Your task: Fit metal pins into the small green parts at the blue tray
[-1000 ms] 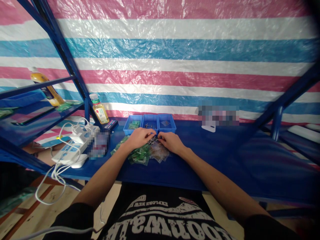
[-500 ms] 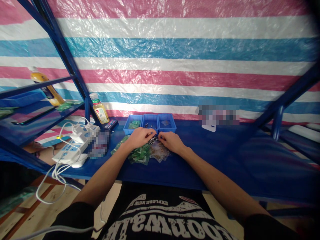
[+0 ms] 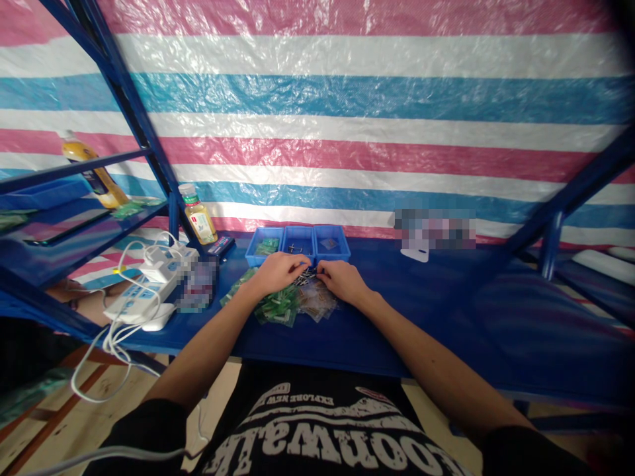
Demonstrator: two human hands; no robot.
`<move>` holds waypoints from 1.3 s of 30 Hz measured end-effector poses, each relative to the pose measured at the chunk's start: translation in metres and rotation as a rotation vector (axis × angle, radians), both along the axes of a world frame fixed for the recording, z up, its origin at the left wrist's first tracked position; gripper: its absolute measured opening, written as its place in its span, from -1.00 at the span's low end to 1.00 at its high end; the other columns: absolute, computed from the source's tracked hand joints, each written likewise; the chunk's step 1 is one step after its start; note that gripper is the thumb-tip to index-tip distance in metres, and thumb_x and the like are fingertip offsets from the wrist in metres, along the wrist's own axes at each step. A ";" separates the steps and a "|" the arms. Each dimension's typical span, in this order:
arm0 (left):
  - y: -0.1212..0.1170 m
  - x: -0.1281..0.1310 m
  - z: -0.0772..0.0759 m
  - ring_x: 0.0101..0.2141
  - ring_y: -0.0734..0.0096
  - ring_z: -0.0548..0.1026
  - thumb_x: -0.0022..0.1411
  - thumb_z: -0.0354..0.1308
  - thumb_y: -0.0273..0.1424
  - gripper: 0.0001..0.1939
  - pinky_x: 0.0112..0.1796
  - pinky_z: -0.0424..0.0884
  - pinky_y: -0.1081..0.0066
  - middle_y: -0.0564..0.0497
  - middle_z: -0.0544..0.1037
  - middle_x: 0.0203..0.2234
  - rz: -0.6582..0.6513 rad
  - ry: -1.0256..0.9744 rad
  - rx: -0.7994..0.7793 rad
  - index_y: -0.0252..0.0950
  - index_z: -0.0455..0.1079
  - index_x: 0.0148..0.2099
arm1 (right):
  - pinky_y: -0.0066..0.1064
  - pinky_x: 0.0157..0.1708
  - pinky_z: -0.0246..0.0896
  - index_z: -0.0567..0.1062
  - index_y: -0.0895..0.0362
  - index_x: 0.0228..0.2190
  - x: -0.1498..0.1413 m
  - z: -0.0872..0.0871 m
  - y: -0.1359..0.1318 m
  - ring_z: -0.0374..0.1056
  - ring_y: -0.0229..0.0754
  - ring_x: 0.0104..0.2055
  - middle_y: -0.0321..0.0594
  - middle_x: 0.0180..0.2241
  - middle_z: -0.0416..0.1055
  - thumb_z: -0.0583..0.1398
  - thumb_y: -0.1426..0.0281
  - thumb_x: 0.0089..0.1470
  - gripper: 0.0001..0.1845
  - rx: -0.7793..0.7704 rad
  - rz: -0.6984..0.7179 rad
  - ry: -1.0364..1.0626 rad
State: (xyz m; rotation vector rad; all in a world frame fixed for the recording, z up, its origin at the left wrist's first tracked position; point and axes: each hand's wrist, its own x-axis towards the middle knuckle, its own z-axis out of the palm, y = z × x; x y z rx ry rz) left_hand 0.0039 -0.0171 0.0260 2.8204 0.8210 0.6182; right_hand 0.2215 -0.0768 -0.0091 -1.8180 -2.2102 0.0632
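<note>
My left hand [image 3: 284, 271] is closed, fingertips pinched together at the front of the middle blue bin [image 3: 299, 233]. Facing it, my right hand [image 3: 340, 277] has its fingers curled in at the same spot. Whatever either hand pinches is too small to make out. Under the fingertips lies a heap of small dark and silver metal pieces [image 3: 303, 277]. Green packets [image 3: 278, 308] pile up below my left hand, and clear packets with brownish contents [image 3: 317, 301] lie below my right. The left bin [image 3: 252, 254] holds green packets; a clear packet [image 3: 328, 244] sits in the right bin [image 3: 346, 251].
On the left stand a white power strip [image 3: 166, 281] with tangled cables, a bottle of yellow liquid [image 3: 199, 217] and a small dark box [image 3: 221, 247]. Blue frame posts [image 3: 553, 244] rise at both sides. A white object [image 3: 415, 254] lies at the back right of the blue table [image 3: 421, 317].
My right hand has shifted very slightly to the right, its fingertips a little farther from my left hand. My left hand stays nearly still.
</note>
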 end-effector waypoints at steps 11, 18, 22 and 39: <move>-0.001 0.000 0.000 -0.47 0.42 0.47 0.48 0.03 -0.28 -0.70 -0.38 0.18 0.47 0.07 0.55 -0.50 0.003 -0.005 -0.003 -0.18 0.59 0.00 | -0.39 -0.27 0.13 0.54 0.02 -0.17 0.001 0.003 -0.003 0.47 -0.06 -0.10 -0.19 -0.15 0.59 0.22 0.27 0.32 -0.87 -0.006 -0.045 -0.032; 0.000 0.000 0.000 -0.45 0.41 0.48 0.49 0.02 -0.26 -0.69 -0.37 0.19 0.46 0.06 0.57 -0.47 0.002 -0.005 -0.008 -0.17 0.58 0.02 | -0.38 -0.24 0.14 0.54 0.02 -0.19 0.001 0.002 0.000 0.46 -0.06 -0.09 -0.17 -0.14 0.59 0.19 0.30 0.34 -0.88 -0.016 -0.047 -0.037; 0.001 -0.001 -0.001 -0.45 0.40 0.48 0.49 0.01 -0.26 -0.67 -0.36 0.20 0.47 0.07 0.55 -0.48 0.006 -0.005 -0.012 -0.17 0.54 0.10 | -0.38 -0.26 0.11 0.52 0.03 -0.19 0.000 0.007 -0.003 0.47 -0.07 -0.10 -0.18 -0.15 0.59 0.16 0.31 0.37 -0.86 0.035 -0.026 -0.037; 0.000 -0.001 0.001 -0.40 0.40 0.50 0.45 0.07 -0.29 -0.76 -0.35 0.19 0.47 0.06 0.59 -0.44 -0.017 0.014 -0.036 -0.20 0.57 -0.06 | -0.39 -0.23 0.14 0.46 0.08 -0.14 -0.002 0.002 -0.001 0.46 -0.13 -0.18 -0.17 -0.16 0.55 0.07 0.31 0.46 -0.81 0.288 0.258 0.127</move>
